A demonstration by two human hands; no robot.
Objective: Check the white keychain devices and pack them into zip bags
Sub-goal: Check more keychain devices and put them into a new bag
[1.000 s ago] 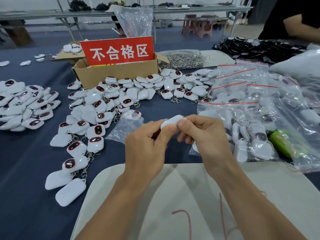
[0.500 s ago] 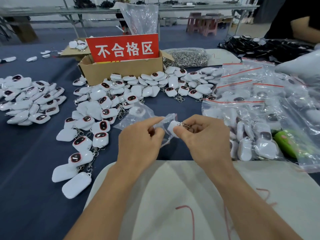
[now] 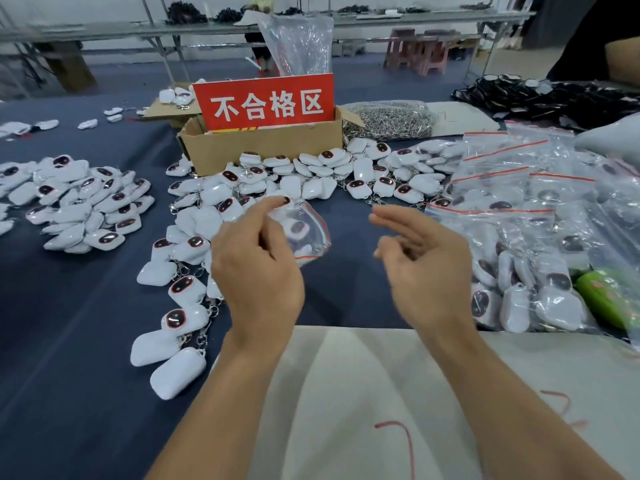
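A clear, crinkly zip bag (image 3: pixel 313 237) with a red seal strip holds one glossy white, rounded keychain device (image 3: pixel 298 229). The left hand (image 3: pixel 258 275) grips the bag's edge. The right hand (image 3: pixel 427 271) is well apart from it, its fingers loose and holding nothing. Filled bags (image 3: pixel 512 271) lie at the right of the blue cloth worktop (image 3: pixel 69 341).

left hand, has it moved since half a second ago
Yes. The left hand, holding the zip bag, shifted left: it sat below the right corner of the cardboard box, now below its middle.
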